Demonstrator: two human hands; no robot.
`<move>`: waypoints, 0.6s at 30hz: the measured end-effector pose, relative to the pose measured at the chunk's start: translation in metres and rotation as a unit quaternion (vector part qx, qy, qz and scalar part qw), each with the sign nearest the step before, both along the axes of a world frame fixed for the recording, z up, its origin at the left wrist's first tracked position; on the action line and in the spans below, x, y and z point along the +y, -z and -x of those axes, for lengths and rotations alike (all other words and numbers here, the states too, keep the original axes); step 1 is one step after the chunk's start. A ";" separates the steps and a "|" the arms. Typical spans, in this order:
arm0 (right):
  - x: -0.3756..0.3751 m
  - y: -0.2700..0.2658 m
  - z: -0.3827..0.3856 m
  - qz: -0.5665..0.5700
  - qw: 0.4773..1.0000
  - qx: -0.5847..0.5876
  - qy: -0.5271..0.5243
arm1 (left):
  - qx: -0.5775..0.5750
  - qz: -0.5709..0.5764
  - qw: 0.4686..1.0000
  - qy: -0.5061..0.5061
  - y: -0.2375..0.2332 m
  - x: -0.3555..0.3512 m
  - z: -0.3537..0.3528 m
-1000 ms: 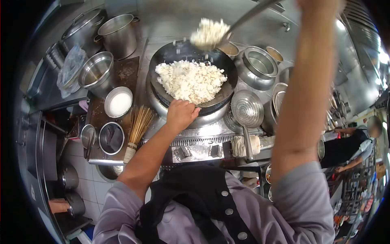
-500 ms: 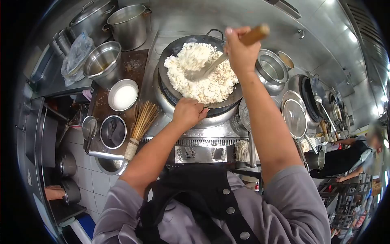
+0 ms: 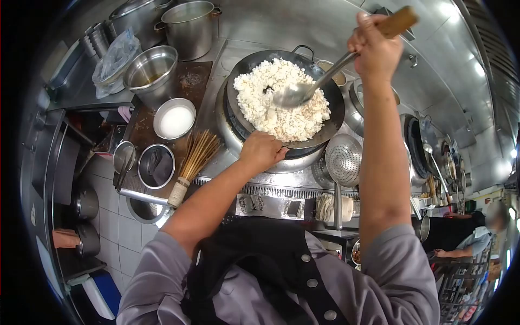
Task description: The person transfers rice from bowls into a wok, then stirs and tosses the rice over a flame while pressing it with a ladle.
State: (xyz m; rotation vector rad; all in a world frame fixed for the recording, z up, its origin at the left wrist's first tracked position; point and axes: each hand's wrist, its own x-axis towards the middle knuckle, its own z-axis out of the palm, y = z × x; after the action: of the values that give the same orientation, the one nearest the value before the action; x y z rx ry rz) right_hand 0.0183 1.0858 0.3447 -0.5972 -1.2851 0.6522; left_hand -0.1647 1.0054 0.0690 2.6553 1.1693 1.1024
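Observation:
White rice (image 3: 257, 103), browner at the lower right, lies in a dark wok (image 3: 337, 111) on the burner. My right hand (image 3: 379, 51) is wrapped round the wooden-handled ladle (image 3: 337, 66) at the upper right. The ladle's blurred head is over the middle of the rice, by a small gap where the dark wok shows. At the wok's near rim my left hand (image 3: 262, 151) is closed on the edge, its exact hold partly hidden.
Left of the wok are a bamboo brush (image 3: 197, 160), a bowl of white grains (image 3: 176, 118) and steel pots (image 3: 189, 32). A perforated skimmer (image 3: 343, 161) lies at the near right. Another person (image 3: 460, 235) stands far right.
My right hand and the ladle have moved up and to the right, the ladle's head lifting off the rice. The camera view has shifted a little. My left hand stays at the rim.

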 end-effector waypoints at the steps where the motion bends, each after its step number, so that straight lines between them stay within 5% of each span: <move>1: -0.009 0.000 0.004 -0.059 0.998 -0.014 0.021 | -0.003 0.008 1.000 -0.001 0.001 -0.001 -0.001; 3: -0.005 0.028 0.007 -0.114 0.992 -0.030 0.041 | -0.003 0.011 1.000 0.000 0.001 0.000 -0.001; 5: 0.024 0.094 -0.003 -0.004 0.990 0.026 0.137 | 0.005 0.008 1.000 0.008 -0.001 0.001 0.002; 10: -0.015 -0.022 -0.035 -0.027 0.998 0.052 -0.006 | -0.005 0.011 1.000 -0.002 0.002 -0.001 0.001; 11: -0.019 0.000 -0.031 -0.021 0.999 0.050 -0.009 | -0.008 0.017 1.000 -0.006 -0.001 -0.003 0.001; 13: -0.018 0.076 -0.027 -0.020 0.988 -0.011 0.151 | 0.025 0.039 0.999 -0.003 -0.009 -0.003 0.003; 14: -0.014 0.088 -0.027 -0.034 0.992 0.055 0.107 | 0.027 0.033 0.999 -0.001 -0.008 -0.002 0.003; 18: -0.033 0.000 -0.049 -0.036 0.999 0.019 0.032 | 0.025 0.033 0.999 0.005 -0.004 -0.001 0.003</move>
State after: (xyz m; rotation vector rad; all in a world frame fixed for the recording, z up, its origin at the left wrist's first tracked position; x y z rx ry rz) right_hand 0.0672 1.0525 0.3447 -0.5628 -1.2446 0.5601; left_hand -0.1677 1.0043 0.0735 2.6503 1.1775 0.9828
